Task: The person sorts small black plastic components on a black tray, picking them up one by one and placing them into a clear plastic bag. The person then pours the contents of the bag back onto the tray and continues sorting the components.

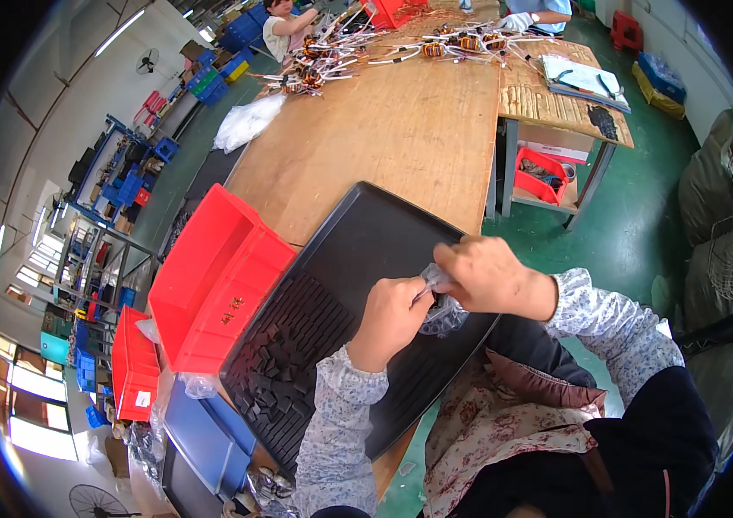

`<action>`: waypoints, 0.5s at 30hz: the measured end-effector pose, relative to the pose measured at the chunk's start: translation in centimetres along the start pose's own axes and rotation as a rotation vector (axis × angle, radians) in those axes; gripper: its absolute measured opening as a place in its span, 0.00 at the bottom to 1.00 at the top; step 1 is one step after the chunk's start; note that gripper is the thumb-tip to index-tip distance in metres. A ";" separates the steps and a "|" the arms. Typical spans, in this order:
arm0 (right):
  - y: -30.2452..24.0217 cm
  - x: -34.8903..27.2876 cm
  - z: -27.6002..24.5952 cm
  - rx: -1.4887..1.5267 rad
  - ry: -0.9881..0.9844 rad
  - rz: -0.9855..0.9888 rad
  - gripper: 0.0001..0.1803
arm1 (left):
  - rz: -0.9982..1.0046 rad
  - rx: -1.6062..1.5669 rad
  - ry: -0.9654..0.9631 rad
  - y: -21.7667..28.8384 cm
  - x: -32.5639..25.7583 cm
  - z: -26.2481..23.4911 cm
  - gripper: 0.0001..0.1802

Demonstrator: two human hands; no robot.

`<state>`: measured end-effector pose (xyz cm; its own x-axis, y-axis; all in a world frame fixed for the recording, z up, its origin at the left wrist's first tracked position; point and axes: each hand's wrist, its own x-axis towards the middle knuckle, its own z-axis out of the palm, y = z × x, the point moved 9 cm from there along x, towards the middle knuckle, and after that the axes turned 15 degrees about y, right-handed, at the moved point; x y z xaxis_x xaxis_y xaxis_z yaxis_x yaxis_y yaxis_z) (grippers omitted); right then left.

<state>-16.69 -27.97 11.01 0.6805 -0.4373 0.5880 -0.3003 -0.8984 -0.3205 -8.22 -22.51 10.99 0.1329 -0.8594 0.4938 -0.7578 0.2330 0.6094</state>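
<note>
Above the right part of a black tray [345, 246], my two hands hold a clear plastic bag [446, 321] by its upper end. My left hand [392, 318] is closed on one side of the bag's gathered top. My right hand [491, 278], slightly blurred, pinches the other side, fingers bent. The bag hangs below the fingers; dark shapes show through it, too unclear to name. Small black blocks [276, 380] lie loose in the tray's left part, beside neat rows of black strips [310, 315].
A large red bin [220, 285] stands against the tray's left edge, with a smaller red bin [135, 367] and a blue bin [207, 432] beyond. Wired coils [461, 43] lie at the wooden table's [366, 129] far end, where two people work. A side bench [556, 104] stands right.
</note>
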 end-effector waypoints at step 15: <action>0.1 1.0 -2.8 0.095 0.296 0.076 0.10 | -0.491 -0.242 -0.014 -6.4 -3.4 -2.7 0.13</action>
<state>-17.91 -28.61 13.62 0.4304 -0.5084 0.7458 -0.2695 -0.8610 -0.4313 -2.13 -19.86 7.10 0.4243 -0.8990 0.1086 -0.4401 -0.1000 0.8924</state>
